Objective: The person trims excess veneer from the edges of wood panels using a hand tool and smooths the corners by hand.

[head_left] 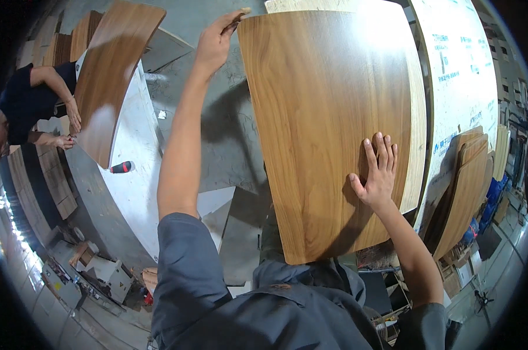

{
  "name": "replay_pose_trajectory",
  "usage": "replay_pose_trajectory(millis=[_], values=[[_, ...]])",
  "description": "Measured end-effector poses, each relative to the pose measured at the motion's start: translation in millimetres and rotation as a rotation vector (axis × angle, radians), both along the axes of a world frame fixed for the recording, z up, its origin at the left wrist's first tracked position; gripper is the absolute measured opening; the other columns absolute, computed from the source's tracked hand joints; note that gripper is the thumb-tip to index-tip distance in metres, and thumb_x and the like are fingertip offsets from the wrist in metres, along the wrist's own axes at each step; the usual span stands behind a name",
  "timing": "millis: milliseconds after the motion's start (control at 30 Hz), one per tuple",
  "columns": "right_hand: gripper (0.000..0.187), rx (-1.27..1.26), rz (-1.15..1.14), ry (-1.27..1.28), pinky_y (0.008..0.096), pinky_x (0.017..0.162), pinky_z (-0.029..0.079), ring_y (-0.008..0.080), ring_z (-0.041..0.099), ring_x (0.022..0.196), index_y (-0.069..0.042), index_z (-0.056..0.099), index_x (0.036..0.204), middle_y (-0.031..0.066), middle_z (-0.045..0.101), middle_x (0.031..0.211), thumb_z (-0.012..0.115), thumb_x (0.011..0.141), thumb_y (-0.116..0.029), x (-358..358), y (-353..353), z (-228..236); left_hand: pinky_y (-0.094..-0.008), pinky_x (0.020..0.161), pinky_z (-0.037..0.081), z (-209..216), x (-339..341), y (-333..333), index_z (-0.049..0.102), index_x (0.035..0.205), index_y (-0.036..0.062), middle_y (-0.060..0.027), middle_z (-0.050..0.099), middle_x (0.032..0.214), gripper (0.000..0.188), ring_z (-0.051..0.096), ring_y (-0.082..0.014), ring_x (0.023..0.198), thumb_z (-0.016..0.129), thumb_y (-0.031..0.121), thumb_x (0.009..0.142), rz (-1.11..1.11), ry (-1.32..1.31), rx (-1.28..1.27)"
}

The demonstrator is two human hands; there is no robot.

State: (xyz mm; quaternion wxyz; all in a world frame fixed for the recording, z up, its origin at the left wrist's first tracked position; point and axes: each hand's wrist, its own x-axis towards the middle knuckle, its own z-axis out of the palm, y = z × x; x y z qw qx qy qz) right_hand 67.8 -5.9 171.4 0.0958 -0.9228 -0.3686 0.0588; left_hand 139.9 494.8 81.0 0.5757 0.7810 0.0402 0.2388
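Observation:
In front of me a large wood-grain panel [322,116] with gently curved ends lies face up, its near end close to my waist. My left hand [214,49] reaches to the panel's far left corner, with its fingers bent around the edge there; the undersides of those fingers are partly hidden. On the panel's right half my right hand [377,178] lies flat, fingers stretched and thumb apart. Beneath the panel, a paler board [417,116] shows along its right side.
At the left, another person [27,102] has both hands at a long brown panel [115,64] on a white-topped bench [136,169]. A red-and-black tool [121,167] lies on that bench. To my right are a printed white board [459,58] and several leaning brown panels [465,186].

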Motion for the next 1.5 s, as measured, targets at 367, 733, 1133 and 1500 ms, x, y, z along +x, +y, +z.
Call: replay_pose_trajectory(millis=[367,733,1133,1500], values=[[0.080,0.003,0.023,-0.057,0.0563,0.131,0.012,0.0348,0.020,0.162,-0.014,0.040,0.164,0.0148,0.029,0.172,0.056,0.097,-0.055,4,2,-2,-0.0439,0.096,0.052,23,-166,-85,0.076,0.129,0.0116,-0.0176,0.076,0.108,0.050,0.067,-0.0381,0.102,0.053,-0.005,0.088,-0.153,0.026,0.422],[0.077,0.003,0.043,-0.107,0.0522,0.133,0.011,0.0282,0.019,0.162,-0.022,0.037,0.166,0.0083,0.030,0.172,0.056,0.099,-0.054,-1,-4,-14,-0.0449,0.094,0.053,15,-222,-140,0.074,0.114,0.0001,-0.0172,0.076,0.108,0.029,0.069,-0.0374,0.100,0.050,0.000,0.097,-0.047,-0.009,0.539],[0.072,0.111,0.122,-0.229,0.0534,0.132,0.014,0.0315,0.023,0.160,-0.026,0.034,0.165,0.0087,0.032,0.170,0.050,0.103,-0.060,6,-8,-41,-0.0498,0.104,0.049,41,-407,-287,0.074,0.121,0.0013,-0.0185,0.071,0.117,0.035,0.063,-0.0413,0.112,0.052,0.003,0.093,0.165,0.388,0.226],[0.074,0.183,0.140,-0.261,0.0537,0.134,0.007,0.0320,0.015,0.163,-0.028,0.026,0.168,0.0110,0.025,0.173,0.039,0.106,-0.065,10,-12,-52,-0.0482,0.092,0.053,54,-538,-496,0.078,0.111,0.0017,-0.0140,0.070,0.102,0.028,0.064,-0.0348,0.102,0.062,0.001,0.089,0.261,0.486,0.315]])
